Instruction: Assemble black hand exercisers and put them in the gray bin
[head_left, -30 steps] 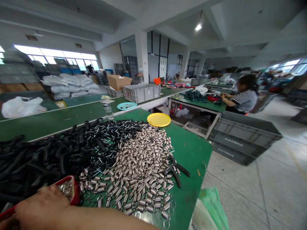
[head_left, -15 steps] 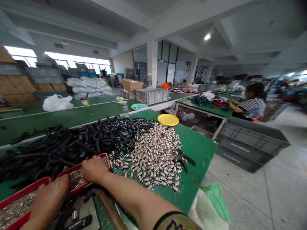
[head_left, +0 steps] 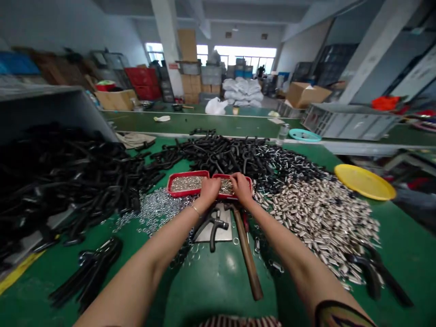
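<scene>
Two red trays of small shiny metal parts, a left tray [head_left: 189, 174] and a right tray [head_left: 252, 186], stand end to end. My left hand [head_left: 210, 187] is closed where the trays meet; its fingertips are hidden. Over the right end of the right tray, my right hand [head_left: 241, 186] has its fingers bent together, reaching among the parts; what they pinch is too small to make out. Below the hands, a black forked handle piece [head_left: 214, 227] lies on a metal plate [head_left: 225, 230]. A hammer [head_left: 247, 254] with a wooden handle lies beside the plate.
Silver springs [head_left: 320, 218] are heaped on the right, small rings [head_left: 158, 209] on the left. Black parts [head_left: 218, 154] pile up behind the trays and in a tipped grey bin [head_left: 98, 113] at far left. A yellow lid [head_left: 364, 181] and a clear bottle [head_left: 282, 134] stand beyond.
The view has swung left, bringing the trays to the middle and the co-worker out of sight. Both hands are still at the trays.
</scene>
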A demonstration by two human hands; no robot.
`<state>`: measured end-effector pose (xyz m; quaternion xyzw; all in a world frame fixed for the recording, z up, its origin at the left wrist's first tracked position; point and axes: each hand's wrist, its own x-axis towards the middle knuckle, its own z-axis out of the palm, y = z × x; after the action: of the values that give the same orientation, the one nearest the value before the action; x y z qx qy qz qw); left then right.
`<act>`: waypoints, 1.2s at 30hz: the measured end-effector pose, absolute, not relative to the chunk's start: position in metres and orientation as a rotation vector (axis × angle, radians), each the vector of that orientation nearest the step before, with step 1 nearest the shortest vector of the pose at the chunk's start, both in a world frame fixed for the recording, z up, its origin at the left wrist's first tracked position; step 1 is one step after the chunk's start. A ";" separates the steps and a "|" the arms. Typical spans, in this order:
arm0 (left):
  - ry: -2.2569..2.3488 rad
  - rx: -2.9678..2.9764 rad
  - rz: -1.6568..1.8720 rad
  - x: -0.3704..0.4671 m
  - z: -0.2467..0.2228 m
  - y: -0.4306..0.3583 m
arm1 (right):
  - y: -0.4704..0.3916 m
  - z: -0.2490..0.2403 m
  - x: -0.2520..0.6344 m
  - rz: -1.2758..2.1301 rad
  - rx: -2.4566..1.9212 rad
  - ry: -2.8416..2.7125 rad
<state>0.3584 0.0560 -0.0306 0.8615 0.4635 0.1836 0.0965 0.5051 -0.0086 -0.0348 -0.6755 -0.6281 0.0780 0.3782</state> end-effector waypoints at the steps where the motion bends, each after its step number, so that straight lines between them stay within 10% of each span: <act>1: 1.339 2.505 0.599 0.355 -0.032 0.058 | -0.018 -0.036 0.502 0.220 -1.688 -1.592; 11: 0.978 1.720 1.092 0.311 -0.042 0.036 | -0.073 -0.075 0.478 0.526 -1.544 -1.643; 36: 1.161 2.192 0.701 0.262 -0.069 -0.041 | -0.054 -0.034 0.455 0.128 -1.799 -2.427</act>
<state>0.2623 -0.0415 -0.0692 0.8168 0.4327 0.2611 0.2783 0.4545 -0.0543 -0.0336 -0.5940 -0.8012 0.0423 0.0586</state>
